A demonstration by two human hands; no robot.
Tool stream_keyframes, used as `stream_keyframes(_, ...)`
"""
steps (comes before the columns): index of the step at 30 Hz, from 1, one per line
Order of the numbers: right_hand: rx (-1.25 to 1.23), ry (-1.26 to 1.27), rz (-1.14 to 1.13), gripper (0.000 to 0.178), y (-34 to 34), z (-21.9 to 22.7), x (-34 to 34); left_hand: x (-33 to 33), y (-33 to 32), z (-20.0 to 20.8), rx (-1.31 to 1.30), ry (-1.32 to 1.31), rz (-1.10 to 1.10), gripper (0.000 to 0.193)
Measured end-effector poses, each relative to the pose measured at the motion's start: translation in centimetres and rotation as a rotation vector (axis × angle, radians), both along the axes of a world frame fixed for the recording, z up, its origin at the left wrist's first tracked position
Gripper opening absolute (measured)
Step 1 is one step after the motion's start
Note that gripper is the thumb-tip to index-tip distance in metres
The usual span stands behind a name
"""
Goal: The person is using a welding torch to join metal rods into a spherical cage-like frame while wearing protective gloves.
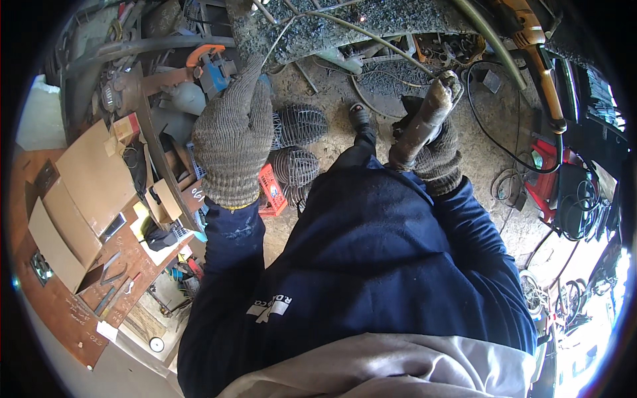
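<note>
My left hand [232, 139], in a grey-brown knitted glove, is raised at the left of centre with its fingers pressed together. A thin pale rod [277, 41] runs up from its fingertips to the metal worktop. My right hand [438, 159], gloved alike, wraps round a worn brown welding electrode holder [423, 123]. From the holder's jaw end a long thin welding rod [378, 41] reaches up and left over the speckled worktop [292, 43]. The glove hides part of the holder's handle.
An orange corded power tool [541, 73] is at the upper right, its black cable looping down. Wire-ribbed rolls [302, 126] and a red crate [271, 191] stand on the floor. At left, a brown table [73, 318] bears an opened cardboard box [89, 192].
</note>
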State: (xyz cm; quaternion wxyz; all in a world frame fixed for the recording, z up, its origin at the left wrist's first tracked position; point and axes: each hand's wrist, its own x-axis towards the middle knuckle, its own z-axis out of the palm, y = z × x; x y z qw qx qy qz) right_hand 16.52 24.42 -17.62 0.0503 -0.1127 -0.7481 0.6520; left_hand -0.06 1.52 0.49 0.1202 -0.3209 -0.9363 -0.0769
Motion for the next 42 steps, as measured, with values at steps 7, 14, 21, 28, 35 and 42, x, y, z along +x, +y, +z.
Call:
stream_keyframes(7,-0.018,-0.016,0.037,0.066,0.4,2.2,-0.6,-0.1,0.1,0.0,0.049,0.052,-0.064,0.034)
stream_keyframes(14,-0.177,-0.023,-0.030,0.066,0.0,1.4,-0.5,-0.1,0.1,0.0,0.035,0.073,-0.068,0.035)
stream_keyframes(21,-0.394,-0.068,-0.111,0.061,-0.8,1.8,-0.8,-0.2,0.1,0.0,0.047,0.054,-0.056,0.034)
stream_keyframes(28,-0.183,-0.046,-0.037,0.056,-0.5,0.8,-1.5,-0.1,0.3,0.3,-0.004,0.053,-0.050,0.034)
stream_keyframes(35,-0.397,-0.171,-0.121,0.064,-1.1,1.8,-1.8,-0.4,0.4,0.4,-0.031,0.104,-0.096,0.035)
stream_keyframes(42,-0.101,-0.003,0.002,0.070,-0.8,-0.1,-1.0,-0.4,0.1,0.2,-0.011,0.053,-0.084,0.036)
